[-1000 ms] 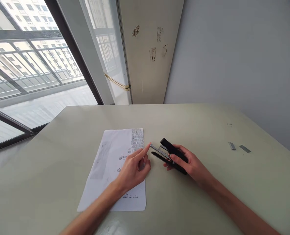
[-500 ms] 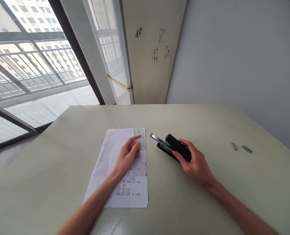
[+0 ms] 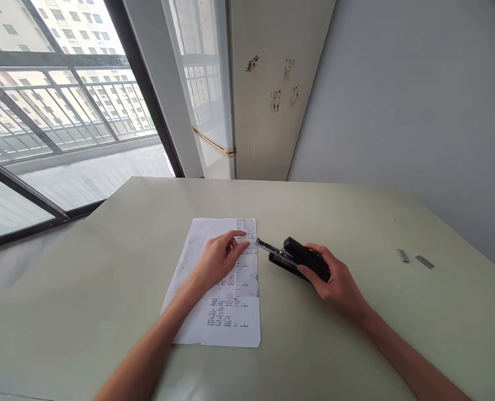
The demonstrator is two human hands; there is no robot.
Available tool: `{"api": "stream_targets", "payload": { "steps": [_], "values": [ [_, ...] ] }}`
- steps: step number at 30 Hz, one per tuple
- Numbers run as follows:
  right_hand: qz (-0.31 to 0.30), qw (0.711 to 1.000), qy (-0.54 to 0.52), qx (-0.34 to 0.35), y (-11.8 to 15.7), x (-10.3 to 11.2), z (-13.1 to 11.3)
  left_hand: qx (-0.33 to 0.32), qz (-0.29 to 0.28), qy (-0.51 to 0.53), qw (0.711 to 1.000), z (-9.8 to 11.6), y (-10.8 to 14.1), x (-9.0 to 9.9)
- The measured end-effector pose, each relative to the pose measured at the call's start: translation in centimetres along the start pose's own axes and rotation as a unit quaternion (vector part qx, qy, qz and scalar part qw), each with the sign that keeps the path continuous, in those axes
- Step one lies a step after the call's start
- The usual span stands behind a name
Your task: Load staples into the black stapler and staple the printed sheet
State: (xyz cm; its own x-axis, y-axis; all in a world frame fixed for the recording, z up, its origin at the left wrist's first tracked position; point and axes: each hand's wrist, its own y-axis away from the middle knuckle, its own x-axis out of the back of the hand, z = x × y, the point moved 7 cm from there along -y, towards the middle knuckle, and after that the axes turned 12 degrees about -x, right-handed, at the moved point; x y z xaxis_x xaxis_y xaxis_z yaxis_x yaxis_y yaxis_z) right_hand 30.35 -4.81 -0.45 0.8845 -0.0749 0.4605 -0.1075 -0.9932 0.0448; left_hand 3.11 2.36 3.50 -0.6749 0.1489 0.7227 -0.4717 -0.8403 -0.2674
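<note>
My right hand (image 3: 337,284) grips a black stapler (image 3: 308,259) by its rear end. The stapler is opened up, and its metal staple channel (image 3: 268,245) sticks out to the left between the top cover and the base. My left hand (image 3: 220,256) hovers over or rests on the printed paper (image 3: 230,337); I cannot tell which. Its thumb and index finger are apart and point toward the channel's tip, close to it. The remaining left fingers are curled and partly hidden. Nothing shows between the left fingers.
Two small grey strips, seemingly staples, lie on the right of the table: a left strip (image 3: 403,255) and a right strip (image 3: 425,262). The pale table (image 3: 105,312) reaches a grey wall (image 3: 406,100) on the right. Windows (image 3: 63,111) and a stained cabinet (image 3: 272,133) stand behind.
The stapler has moved closer to the paper and to my left fingertips. My left thumb has stretched out further toward the channel. The view has shifted slightly.
</note>
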Motion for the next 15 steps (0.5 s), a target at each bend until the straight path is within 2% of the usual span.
{"api": "stream_targets", "payload": {
  "steps": [2, 5, 8, 9, 11, 13, 15],
  "values": [
    [0.009, 1.0, -0.021, -0.013, -0.2, 0.4, 0.2, -0.006, -0.028, -0.085, 0.996, -1.7, 0.6, 2.3],
    [0.034, 0.997, -0.058, -0.034, -0.5, 1.1, 0.2, -0.025, -0.082, -0.174, 0.981, -4.6, 2.7, 5.4],
    [0.049, 0.993, -0.095, -0.048, -0.5, 1.6, -0.1, -0.091, -0.133, -0.242, 0.957, -5.9, 5.3, 6.6],
    [0.05, 0.992, -0.105, -0.05, -0.5, 1.6, -0.2, -0.114, -0.133, -0.267, 0.948, -5.8, 5.8, 6.5],
    [0.046, 0.99, -0.121, -0.048, -0.4, 1.5, -0.6, -0.157, -0.125, -0.3, 0.933, -4.8, 6.2, 5.1],
    [0.04, 0.989, -0.137, -0.042, -0.4, 1.5, -0.9, -0.193, -0.108, -0.309, 0.925, -2.8, 5.3, 2.2],
    [0.031, 0.987, -0.156, -0.032, -0.5, 1.6, -1.2, -0.223, -0.085, -0.305, 0.922, 0.0, 3.4, -1.5]
  ]
}}
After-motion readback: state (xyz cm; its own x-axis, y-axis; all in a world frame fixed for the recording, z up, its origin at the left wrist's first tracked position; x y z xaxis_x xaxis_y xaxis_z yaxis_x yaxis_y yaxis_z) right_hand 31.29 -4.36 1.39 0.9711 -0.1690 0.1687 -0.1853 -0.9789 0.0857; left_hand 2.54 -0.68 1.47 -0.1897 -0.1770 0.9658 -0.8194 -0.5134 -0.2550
